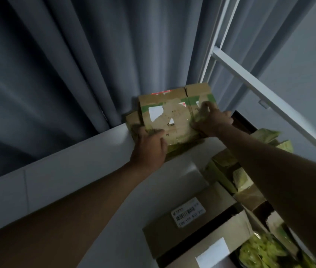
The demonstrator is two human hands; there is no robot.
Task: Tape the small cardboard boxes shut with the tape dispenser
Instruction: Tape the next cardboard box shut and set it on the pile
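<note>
Far along the white ledge (76, 163), hard against the grey curtain (76, 64), a small cardboard box (172, 115) with green printed bands, torn white label remnants and a red strip at its far edge, lying flat with its top flaps meeting at a seam right of centre. On its near left corner, the left hand (149, 149), fingers curled over the edge and thumb laid along the top face, gripping the cardboard. On its right side, the right hand (213, 120), fingers bent round the right edge and clamped on the box. Both bare forearms stretched out from the near side toward it. Just left of the box and partly behind it, the edge of another brown carton (132, 118). Nearer and to the right, a larger cardboard box (192, 219) bearing a white barcode label (189, 211), one flap raised. At the near right corner, a pile of yellow-green packets (265, 252), blurred, inside an open carton. Further right, more yellow-green bags (269, 136) among brown boxes. Above them, a white metal rack frame (269, 93) slanting across the right. No tape dispenser in view.
</note>
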